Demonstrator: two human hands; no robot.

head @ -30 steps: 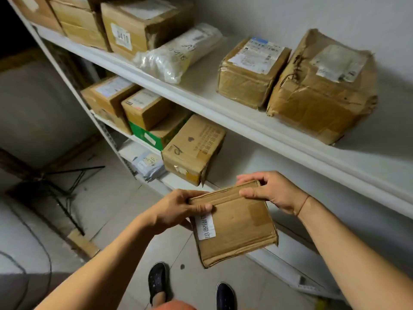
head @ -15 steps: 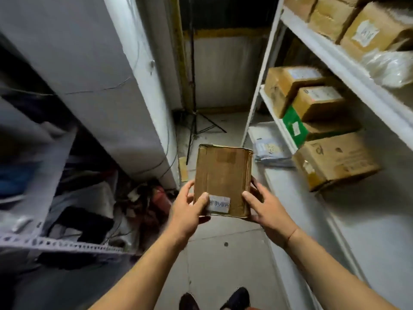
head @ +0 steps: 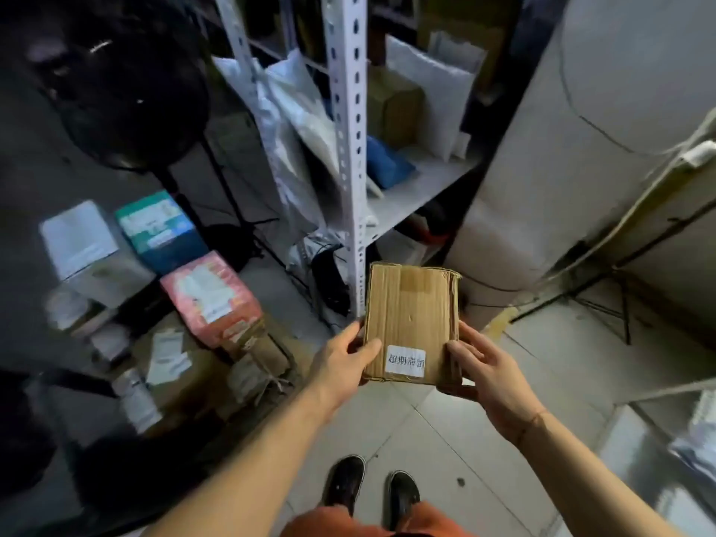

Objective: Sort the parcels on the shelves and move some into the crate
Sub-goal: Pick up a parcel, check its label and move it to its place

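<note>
I see my left hand (head: pixel 345 362) and right hand (head: pixel 486 375) holding a flat cardboard parcel (head: pixel 412 323) between them at lower centre of the frame, above the tiled floor (head: pixel 445 439). Each hand grips a side edge, thumbs lying on the top face. A white label (head: pixel 405 360) sits near the parcel's near edge. Just behind it stands a white perforated shelf post (head: pixel 350 149). At left, a heap of boxes (head: pixel 209 300) lies on the floor, blurred.
</note>
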